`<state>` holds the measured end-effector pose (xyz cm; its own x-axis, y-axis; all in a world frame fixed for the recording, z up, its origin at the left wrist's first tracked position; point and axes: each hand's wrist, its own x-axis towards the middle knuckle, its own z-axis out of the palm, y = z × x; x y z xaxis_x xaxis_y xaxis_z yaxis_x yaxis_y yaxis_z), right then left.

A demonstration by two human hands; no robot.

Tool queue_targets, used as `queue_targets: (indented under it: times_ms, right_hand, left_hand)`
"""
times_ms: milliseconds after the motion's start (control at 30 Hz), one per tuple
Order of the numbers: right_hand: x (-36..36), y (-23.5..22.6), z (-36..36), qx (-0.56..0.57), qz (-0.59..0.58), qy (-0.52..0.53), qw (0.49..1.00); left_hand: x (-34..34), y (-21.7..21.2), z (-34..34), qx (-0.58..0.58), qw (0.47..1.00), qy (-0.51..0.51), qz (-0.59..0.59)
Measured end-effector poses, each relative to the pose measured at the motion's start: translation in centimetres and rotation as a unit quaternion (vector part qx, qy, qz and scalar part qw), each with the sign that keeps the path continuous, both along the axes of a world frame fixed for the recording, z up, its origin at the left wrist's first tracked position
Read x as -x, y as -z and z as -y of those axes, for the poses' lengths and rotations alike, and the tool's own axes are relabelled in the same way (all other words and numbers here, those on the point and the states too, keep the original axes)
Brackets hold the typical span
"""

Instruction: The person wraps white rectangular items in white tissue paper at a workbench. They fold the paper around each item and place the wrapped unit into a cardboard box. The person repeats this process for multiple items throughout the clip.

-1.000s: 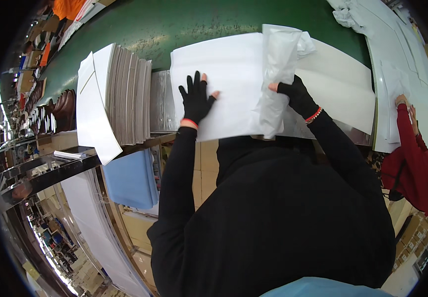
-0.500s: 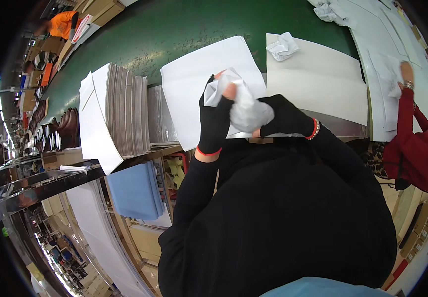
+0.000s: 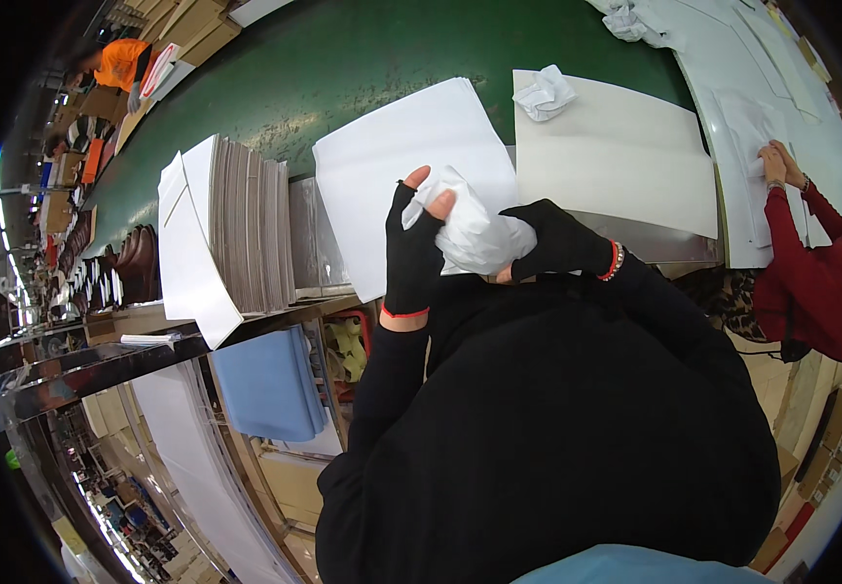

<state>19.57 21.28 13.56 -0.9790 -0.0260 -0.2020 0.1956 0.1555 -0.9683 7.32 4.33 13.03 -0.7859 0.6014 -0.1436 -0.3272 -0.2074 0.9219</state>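
Between my two hands is a crumpled ball of white paper (image 3: 479,229). My left hand (image 3: 416,243), in a black fingerless glove, grips its left side with the thumb pressed on top. My right hand (image 3: 557,238), gloved the same way, is closed around its right side. The ball is just above the near edge of a stack of white paper sheets (image 3: 392,146) lying on the green table. Whether anything is wrapped inside the ball is hidden.
A cream board (image 3: 625,146) on my right carries another crumpled paper ball (image 3: 545,93). To my left stands a tall stack of cardboard sheets (image 3: 246,224). At far right a person in red sleeves (image 3: 786,209) works at a white table (image 3: 703,58). Brown shoes (image 3: 134,255) sit far left.
The paper ball has become more compact, and both hands sit slightly lower in view. My left fingers have shifted on it. The person in red now has both hands together on the white table.
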Motion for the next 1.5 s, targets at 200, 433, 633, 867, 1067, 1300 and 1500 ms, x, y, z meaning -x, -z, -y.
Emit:
queue_targets:
  times_ms: [200, 433, 633, 867, 1067, 1300, 1500]
  right_hand:
    - [0.1, -0.1, 0.5, 0.014, 0.002, -0.004, 1.0]
    - [0.6, 3.9, 0.4, -0.121, -0.077, 0.028, 0.989]
    - [0.1, 0.7, -0.1, 0.031, 0.038, -0.033, 0.998]
    - [-1.2, -0.9, -1.7, -0.013, 0.133, -0.128, 0.983]
    - [-1.0, -3.3, -3.5, 0.102, 0.109, -0.254, 0.955]
    - [-0.1, 0.3, -3.0, -0.145, -0.163, 0.055, 0.974]
    - [-0.1, 3.5, -1.1, 0.266, -0.047, 0.139, 0.953]
  left_hand:
    - [-0.3, 1.2, 0.0, 0.115, 0.944, 0.002, -0.309]
    - [-2.3, -1.2, 0.4, 0.202, 0.921, 0.141, -0.302]
    - [-0.9, -1.2, 0.8, 0.214, 0.923, 0.048, -0.315]
    - [1.4, -0.7, 2.9, 0.118, 0.955, 0.197, -0.189]
    - [1.1, -0.4, 3.2, 0.05, 0.967, 0.248, -0.043]
    - [-0.5, 0.6, 2.4, 0.037, 0.984, 0.174, 0.013]
    - [-1.5, -0.5, 0.8, 0.092, 0.992, 0.079, -0.034]
